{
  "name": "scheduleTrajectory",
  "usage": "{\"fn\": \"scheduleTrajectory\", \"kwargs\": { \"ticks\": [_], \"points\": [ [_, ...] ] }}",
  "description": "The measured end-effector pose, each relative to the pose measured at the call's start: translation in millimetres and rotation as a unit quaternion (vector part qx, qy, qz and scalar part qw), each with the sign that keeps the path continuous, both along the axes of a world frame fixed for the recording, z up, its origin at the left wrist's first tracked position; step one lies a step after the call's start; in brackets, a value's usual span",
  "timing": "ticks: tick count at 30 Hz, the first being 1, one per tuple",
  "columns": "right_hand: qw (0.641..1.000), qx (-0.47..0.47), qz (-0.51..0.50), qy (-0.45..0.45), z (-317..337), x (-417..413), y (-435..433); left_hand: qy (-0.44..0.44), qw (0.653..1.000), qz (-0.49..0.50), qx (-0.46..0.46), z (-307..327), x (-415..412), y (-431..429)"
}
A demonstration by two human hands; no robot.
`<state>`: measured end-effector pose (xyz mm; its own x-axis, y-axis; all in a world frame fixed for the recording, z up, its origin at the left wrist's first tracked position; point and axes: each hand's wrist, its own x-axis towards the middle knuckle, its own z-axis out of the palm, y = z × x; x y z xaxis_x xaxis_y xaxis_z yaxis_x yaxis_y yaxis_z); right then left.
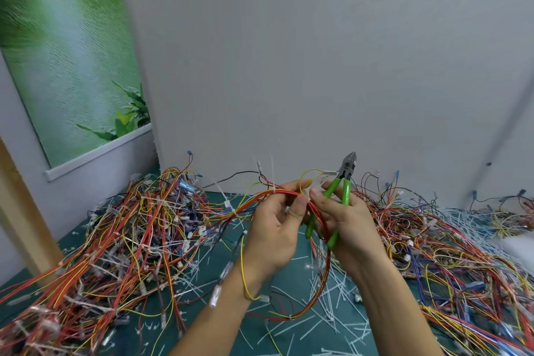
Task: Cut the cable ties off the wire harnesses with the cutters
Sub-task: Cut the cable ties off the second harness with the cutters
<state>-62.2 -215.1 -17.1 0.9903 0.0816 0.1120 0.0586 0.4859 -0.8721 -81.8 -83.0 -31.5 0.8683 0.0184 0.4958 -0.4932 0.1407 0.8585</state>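
Observation:
My left hand pinches a red, orange and yellow wire harness that arches up from the left pile and loops down between my wrists. My right hand grips the green-handled cutters, whose steel jaws point up and look nearly closed, clear of the wires. The thumb and forefinger of that hand also touch the harness beside my left fingers. White cable ties still bind the harness to the left of my hands, and two tie tails stick up behind it.
A big tangle of harnesses fills the left of the green table. Another heap spreads over the right. Several cut white tie scraps litter the middle. A grey wall stands close behind.

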Motion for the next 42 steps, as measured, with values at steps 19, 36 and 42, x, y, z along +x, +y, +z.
{"fn": "scheduleTrajectory", "kwargs": {
  "ticks": [19,36,42],
  "points": [
    [0.999,0.043,-0.014,0.008,-3.4,2.0,6.2,0.099,0.983,-0.075,-0.136,-4.6,6.1,0.3],
    [0.99,-0.09,-0.061,-0.084,8.7,-1.7,-17.7,0.099,0.972,-0.166,-0.131,13.0,-3.3,10.0],
    [0.987,-0.106,-0.101,-0.073,7.4,0.6,-14.0,0.115,0.968,-0.178,-0.133,10.9,-5.5,7.1]
  ]
}}
